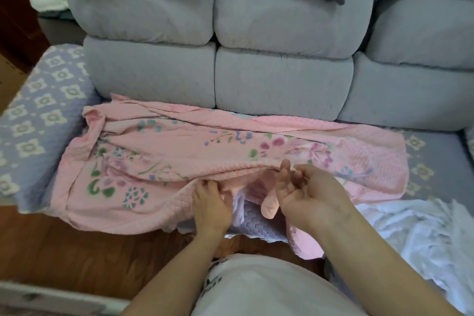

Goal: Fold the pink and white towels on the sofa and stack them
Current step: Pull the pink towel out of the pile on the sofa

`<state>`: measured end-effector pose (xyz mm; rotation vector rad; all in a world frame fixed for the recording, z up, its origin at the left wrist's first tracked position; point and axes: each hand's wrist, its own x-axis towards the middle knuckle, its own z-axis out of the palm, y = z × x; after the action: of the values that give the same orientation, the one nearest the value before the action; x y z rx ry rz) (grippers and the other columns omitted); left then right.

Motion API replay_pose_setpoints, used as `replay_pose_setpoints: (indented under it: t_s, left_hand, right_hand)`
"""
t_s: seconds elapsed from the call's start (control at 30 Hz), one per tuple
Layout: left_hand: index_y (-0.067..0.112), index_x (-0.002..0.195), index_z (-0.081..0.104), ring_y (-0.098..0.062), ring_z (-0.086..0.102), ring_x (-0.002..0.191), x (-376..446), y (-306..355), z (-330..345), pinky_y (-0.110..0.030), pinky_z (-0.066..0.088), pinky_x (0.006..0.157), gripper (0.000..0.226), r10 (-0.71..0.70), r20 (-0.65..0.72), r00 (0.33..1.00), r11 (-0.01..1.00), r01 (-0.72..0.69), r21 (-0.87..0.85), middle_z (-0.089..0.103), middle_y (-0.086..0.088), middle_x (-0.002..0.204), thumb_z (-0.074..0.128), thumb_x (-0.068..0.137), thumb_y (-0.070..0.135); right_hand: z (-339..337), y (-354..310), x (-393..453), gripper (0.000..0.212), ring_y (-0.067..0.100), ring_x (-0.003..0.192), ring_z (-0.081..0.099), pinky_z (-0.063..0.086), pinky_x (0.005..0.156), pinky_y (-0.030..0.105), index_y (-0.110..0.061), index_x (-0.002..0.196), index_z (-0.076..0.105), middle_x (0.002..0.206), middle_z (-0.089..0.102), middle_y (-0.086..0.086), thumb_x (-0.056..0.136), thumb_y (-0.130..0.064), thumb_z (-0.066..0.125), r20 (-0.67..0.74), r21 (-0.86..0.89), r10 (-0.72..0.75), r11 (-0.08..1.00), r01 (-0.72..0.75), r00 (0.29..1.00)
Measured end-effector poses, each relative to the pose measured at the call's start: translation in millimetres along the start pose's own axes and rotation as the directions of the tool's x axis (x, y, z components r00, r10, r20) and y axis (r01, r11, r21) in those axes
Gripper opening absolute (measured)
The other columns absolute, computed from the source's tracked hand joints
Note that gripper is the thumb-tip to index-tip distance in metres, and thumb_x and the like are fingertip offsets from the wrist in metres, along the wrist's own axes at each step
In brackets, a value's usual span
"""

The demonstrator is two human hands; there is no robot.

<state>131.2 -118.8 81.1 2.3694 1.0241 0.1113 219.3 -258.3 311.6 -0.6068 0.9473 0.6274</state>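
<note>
One pink towel (230,151), one white towel (423,233), two hands: left (211,204), right (311,194).

Dim, soft daylight — blurry, edges warped
</note>
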Motion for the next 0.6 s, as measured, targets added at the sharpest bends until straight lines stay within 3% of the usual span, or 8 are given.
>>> replay_pose_setpoints:
  t_s: [0.07, 0.13, 0.2, 0.27, 0.33, 0.4, 0.5, 0.6]
  left_hand:
    - [0.010, 0.099, 0.060, -0.037, 0.052, 0.101, 7.4, -5.2, -11.1, -0.046, 0.046, 0.086, 0.019, 0.112, 0.036, 0.993, 0.993, -0.113, 0.019, 0.053, -0.016, 0.113, 0.053, 0.093, 0.027]
    - [0.015, 0.092, 0.056, -0.027, 0.053, 0.088, 7.7, -10.4, -25.4, -0.039, 0.044, 0.076, 0.013, 0.185, 0.125, 0.975, 0.982, -0.187, -0.002, 0.057, -0.005, 0.097, 0.049, 0.099, 0.023]
    - [0.020, 0.085, 0.049, -0.025, 0.053, 0.075, 1.8, -16.3, -41.7, -0.035, 0.040, 0.068, 0.016, 0.176, 0.159, 0.971, 0.984, -0.171, -0.045, 0.055, 0.002, 0.080, 0.048, 0.101, 0.023]
    - [0.015, 0.085, 0.052, -0.028, 0.055, 0.071, -7.7, -18.0, -64.9, -0.034, 0.043, 0.062, 0.012, 0.156, 0.074, 0.985, 0.980, -0.145, -0.134, 0.056, 0.002, 0.077, 0.054, 0.096, 0.019]
    - [0.010, 0.083, 0.051, -0.015, 0.053, 0.071, -13.4, -10.8, -99.8, -0.022, 0.042, 0.064, 0.021, 0.126, 0.105, 0.987, 0.956, -0.092, -0.280, 0.055, 0.005, 0.072, 0.049, 0.102, 0.017]
    - [0.013, 0.082, 0.051, -0.004, 0.048, 0.066, -13.4, -1.6, -132.0, -0.016, 0.038, 0.062, 0.023, 0.131, 0.264, 0.956, 0.942, -0.037, -0.333, 0.054, 0.007, 0.071, 0.047, 0.104, 0.020]
    - [0.026, 0.093, 0.050, -0.007, 0.055, 0.066, -6.9, 1.9, -163.2, -0.025, 0.040, 0.062, 0.018, 0.159, 0.388, 0.908, 0.974, -0.079, -0.215, 0.061, 0.007, 0.074, 0.062, 0.095, 0.038]
    - [0.039, 0.106, 0.041, -0.020, 0.063, 0.080, -3.8, 7.0, -175.3, -0.037, 0.049, 0.071, 0.041, 0.112, 0.448, 0.887, 0.993, -0.112, -0.027, 0.063, 0.003, 0.090, 0.073, 0.081, 0.047]
  right_hand:
    - [-1.4, -2.6, 2.1, 0.025, 0.018, 0.046, 0.068, 0.053, 0.042, 0.021, -0.010, 0.075, 0.048, 0.050, 0.057, 0.008, 0.099, -0.004, 0.049, 0.009, 0.014, -0.006, 1.000, 0.006, 1.000]
    - [-1.3, -8.2, 8.4, 0.026, 0.017, 0.043, 0.066, 0.050, 0.041, 0.020, -0.010, 0.073, 0.047, 0.047, 0.055, 0.007, 0.098, -0.003, 0.049, 0.011, 0.030, -0.021, 0.999, 0.021, 1.000]
    - [-2.7, -17.4, 21.2, 0.028, 0.014, 0.039, 0.062, 0.047, 0.040, 0.017, -0.011, 0.070, 0.044, 0.041, 0.051, 0.004, 0.097, -0.004, 0.047, 0.003, 0.010, -0.059, 0.998, 0.059, 0.998]
    - [-7.4, -29.3, 39.8, 0.031, 0.011, 0.038, 0.058, 0.043, 0.040, 0.015, -0.012, 0.066, 0.042, 0.039, 0.047, 0.001, 0.096, -0.004, 0.046, -0.019, -0.039, -0.101, 0.994, 0.100, 0.995]
    - [-19.3, -40.0, 63.6, 0.032, 0.010, 0.039, 0.056, 0.043, 0.042, 0.017, -0.013, 0.064, 0.040, 0.042, 0.047, 0.000, 0.095, -0.004, 0.046, -0.016, -0.103, -0.127, 0.987, 0.125, 0.992]
    - [-36.3, -43.2, 85.2, 0.031, 0.013, 0.050, 0.063, 0.050, 0.046, 0.020, -0.012, 0.065, 0.044, 0.061, 0.054, 0.004, 0.095, -0.008, 0.049, 0.041, -0.188, -0.133, 0.972, 0.138, 0.990]
    - [-69.1, -25.3, 106.4, 0.020, 0.023, 0.080, 0.073, 0.060, 0.070, 0.032, -0.004, 0.082, 0.060, 0.096, 0.069, 0.013, 0.098, -0.014, 0.053, 0.145, -0.393, -0.139, 0.901, 0.186, 0.980]
    - [-118.2, 8.7, 125.7, 0.019, 0.032, 0.101, 0.068, 0.055, 0.092, 0.042, 0.001, 0.108, 0.063, 0.115, 0.067, 0.015, 0.099, -0.013, 0.054, 0.027, -0.542, -0.124, 0.832, 0.119, 0.992]
